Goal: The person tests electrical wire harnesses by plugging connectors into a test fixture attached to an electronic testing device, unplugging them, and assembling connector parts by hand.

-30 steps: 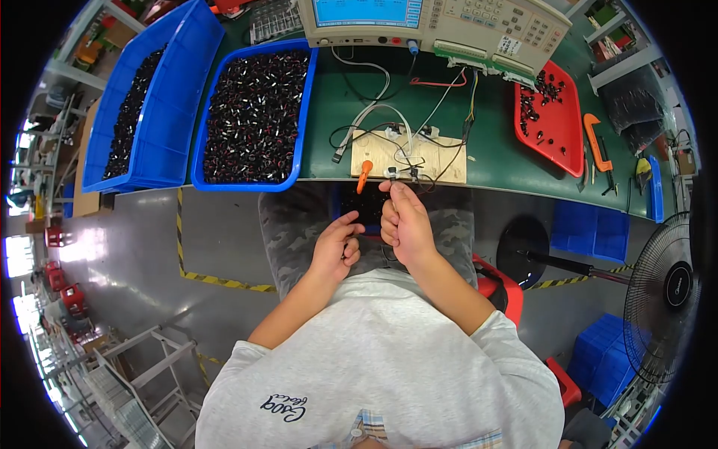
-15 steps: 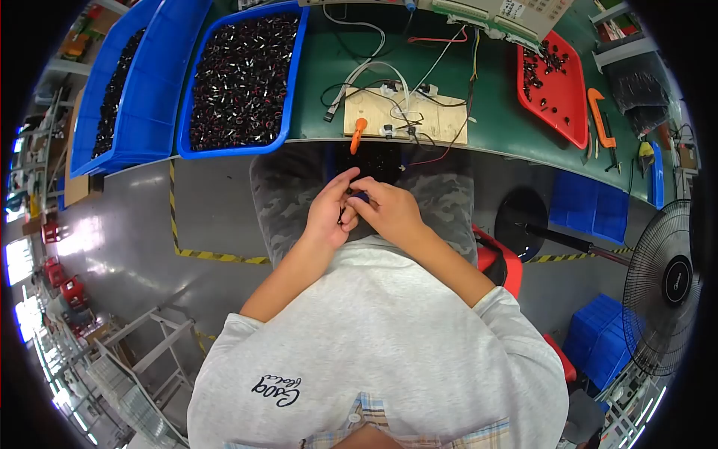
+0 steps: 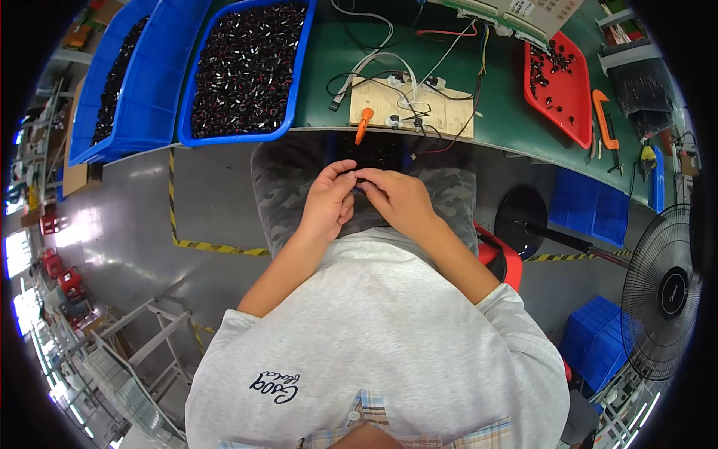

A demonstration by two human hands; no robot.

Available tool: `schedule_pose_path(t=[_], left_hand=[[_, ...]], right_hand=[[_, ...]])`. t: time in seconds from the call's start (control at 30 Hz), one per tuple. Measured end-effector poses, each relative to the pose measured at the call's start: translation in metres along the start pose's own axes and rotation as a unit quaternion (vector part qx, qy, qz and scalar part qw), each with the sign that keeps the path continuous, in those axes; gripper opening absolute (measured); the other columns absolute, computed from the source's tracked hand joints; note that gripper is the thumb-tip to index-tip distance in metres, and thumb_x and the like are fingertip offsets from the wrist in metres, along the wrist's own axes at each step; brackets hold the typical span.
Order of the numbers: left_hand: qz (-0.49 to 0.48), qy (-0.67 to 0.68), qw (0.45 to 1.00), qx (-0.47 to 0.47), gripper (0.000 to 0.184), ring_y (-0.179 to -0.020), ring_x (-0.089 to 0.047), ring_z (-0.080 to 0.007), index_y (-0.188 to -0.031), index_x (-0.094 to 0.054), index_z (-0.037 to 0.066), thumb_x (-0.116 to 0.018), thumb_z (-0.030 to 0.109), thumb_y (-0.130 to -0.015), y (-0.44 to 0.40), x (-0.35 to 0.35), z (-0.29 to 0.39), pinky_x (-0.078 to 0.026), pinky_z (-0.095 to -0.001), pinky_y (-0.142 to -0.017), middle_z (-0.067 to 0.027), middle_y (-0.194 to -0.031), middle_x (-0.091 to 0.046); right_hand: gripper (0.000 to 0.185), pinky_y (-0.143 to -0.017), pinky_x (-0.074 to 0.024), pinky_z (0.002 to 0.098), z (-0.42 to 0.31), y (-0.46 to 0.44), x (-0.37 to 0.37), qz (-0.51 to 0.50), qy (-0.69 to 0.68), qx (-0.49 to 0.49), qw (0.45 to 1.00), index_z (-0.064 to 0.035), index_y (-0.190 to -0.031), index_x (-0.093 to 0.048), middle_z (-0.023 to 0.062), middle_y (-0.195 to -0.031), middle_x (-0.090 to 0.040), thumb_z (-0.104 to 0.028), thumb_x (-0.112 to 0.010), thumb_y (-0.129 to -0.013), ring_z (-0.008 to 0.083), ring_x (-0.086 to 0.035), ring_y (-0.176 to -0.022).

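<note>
My left hand (image 3: 326, 203) and my right hand (image 3: 404, 202) meet over my lap, just short of the table edge. Thumb and fingers of both hands are pinched together at the tips, which touch or nearly touch. Whatever lies between them is too small or too hidden to name. Just beyond the fingertips, a container of small dark parts (image 3: 378, 152) sits partly under the table edge. Above it an orange-handled tool (image 3: 364, 126) projects over the front of a wooden board (image 3: 366, 97) with wires and small connectors on it.
A blue tray (image 3: 238, 138) full of small black parts and a blue bin (image 3: 153, 90) stand at the left. To the right are a red tray (image 3: 580, 93) with scattered parts, an orange tool (image 3: 603, 120) and a fan (image 3: 673, 288). An electronic unit (image 3: 516, 19) stands at the back.
My hands have come slightly apart, from overlapping to meeting at the fingertips. The dark item seen between them before no longer shows clearly. The view has shifted slightly.
</note>
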State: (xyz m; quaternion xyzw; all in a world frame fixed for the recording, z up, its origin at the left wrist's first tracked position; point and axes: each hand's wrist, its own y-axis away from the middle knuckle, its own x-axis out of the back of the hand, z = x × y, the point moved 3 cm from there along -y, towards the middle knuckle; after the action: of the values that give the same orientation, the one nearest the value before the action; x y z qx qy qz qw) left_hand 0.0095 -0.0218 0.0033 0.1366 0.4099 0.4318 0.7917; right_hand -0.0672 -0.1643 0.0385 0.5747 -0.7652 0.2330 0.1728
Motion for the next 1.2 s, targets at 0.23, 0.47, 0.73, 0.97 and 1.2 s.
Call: schedule_pose_path(t=[0.23, 0.47, 0.73, 0.97, 1.2], left_hand=[[0.006, 0.001, 0.999, -0.052, 0.027, -0.045, -0.042, -0.0027, -0.119, -0.052, 0.004, -0.066, 0.006, -0.096, 0.004, -0.004, 0.004, -0.03, -0.0197, -0.037, -0.0023, -0.09, -0.063], [-0.004, -0.062, 0.993, -0.101, 0.024, -0.048, -0.045, -0.0022, -0.117, -0.054, 0.005, -0.065, 0.004, -0.095, 0.002, -0.002, 0.007, -0.03, -0.0176, -0.038, -0.0046, -0.095, -0.066], [-0.004, -0.15, 0.976, -0.16, 0.018, -0.052, -0.046, 0.0007, -0.111, -0.059, 0.005, -0.068, 0.007, -0.095, 0.002, -0.003, 0.0, -0.029, -0.0167, -0.04, -0.0021, -0.093, -0.067], [0.018, -0.106, 0.989, -0.1, 0.019, -0.044, -0.041, -0.0017, -0.112, -0.059, 0.006, -0.067, 0.016, -0.098, 0.002, -0.013, -0.007, -0.028, -0.0188, -0.038, -0.0003, -0.08, -0.063], [0.035, -0.086, 0.993, -0.072, 0.015, -0.049, -0.041, -0.0011, -0.105, -0.062, 0.007, -0.068, 0.018, -0.098, 0.002, -0.004, -0.004, -0.027, -0.0192, -0.041, 0.0047, -0.068, -0.054]], right_hand=[[0.043, -0.049, -0.028, 0.0225, 0.007, 0.003, -0.012, -0.118, -0.432, -0.268, 0.853, -0.0115, -0.143, -0.042, -0.0006, -0.074, -0.05, -0.015, -0.043, -0.1, 0.0059, -0.035, -0.055], [0.043, -0.046, -0.0246, 0.0192, 0.001, -0.001, -0.002, -0.197, -0.448, -0.311, 0.815, -0.0114, -0.144, -0.043, -0.0003, -0.077, -0.052, -0.015, -0.042, -0.101, 0.002, -0.033, -0.053], [0.037, -0.046, -0.0281, 0.0211, 0.007, 0.001, -0.005, -0.173, -0.416, -0.3, 0.841, -0.0091, -0.138, -0.048, -0.002, -0.073, -0.053, -0.018, -0.048, -0.101, 0.0033, -0.037, -0.053], [0.023, -0.039, -0.0201, 0.0213, 0.005, -0.015, -0.001, 0.076, -0.542, -0.316, 0.775, -0.0088, -0.115, -0.06, -0.0062, -0.063, -0.04, -0.027, -0.05, -0.105, 0.002, -0.029, -0.044], [0.021, -0.039, -0.0209, 0.0213, 0.008, -0.027, -0.002, 0.134, -0.548, -0.292, 0.772, -0.0077, -0.113, -0.059, -0.0059, -0.063, -0.04, -0.026, -0.051, -0.106, 0.0022, -0.029, -0.044]])
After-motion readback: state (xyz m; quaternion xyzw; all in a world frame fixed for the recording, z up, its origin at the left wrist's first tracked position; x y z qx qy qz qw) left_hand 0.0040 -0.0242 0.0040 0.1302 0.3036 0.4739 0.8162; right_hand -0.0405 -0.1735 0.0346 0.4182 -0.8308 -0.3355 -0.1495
